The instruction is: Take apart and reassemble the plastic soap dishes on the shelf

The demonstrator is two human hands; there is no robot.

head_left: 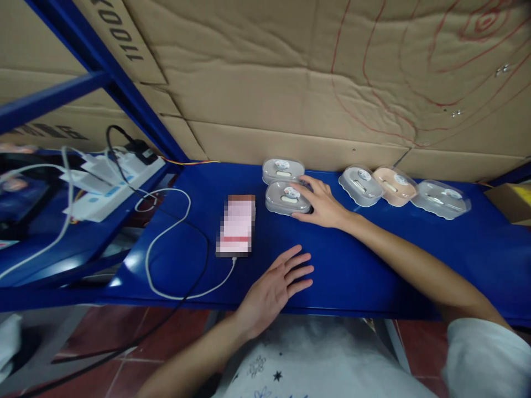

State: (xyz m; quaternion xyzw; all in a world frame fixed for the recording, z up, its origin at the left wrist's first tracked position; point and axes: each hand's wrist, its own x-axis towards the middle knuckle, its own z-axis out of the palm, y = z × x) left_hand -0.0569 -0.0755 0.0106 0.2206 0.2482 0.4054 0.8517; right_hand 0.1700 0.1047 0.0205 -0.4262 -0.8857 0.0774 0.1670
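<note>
My right hand (321, 204) reaches forward and its fingers close on the right end of a grey clear-lidded case (286, 198) on the blue table (373, 260). A second grey case (282, 170) lies just behind it. My left hand (280, 284) hovers open, palm down with fingers spread, over the table's near edge. A phone (236, 224) lies left of the cases, plugged into a white cable (166, 276).
Further right sit a grey case (360, 185), a peach case (394, 185) and a clear case (442, 199). White power strips (110, 179) with cables lie on the left shelf. Cardboard (311, 83) walls the back. A cardboard box (512, 202) stands far right.
</note>
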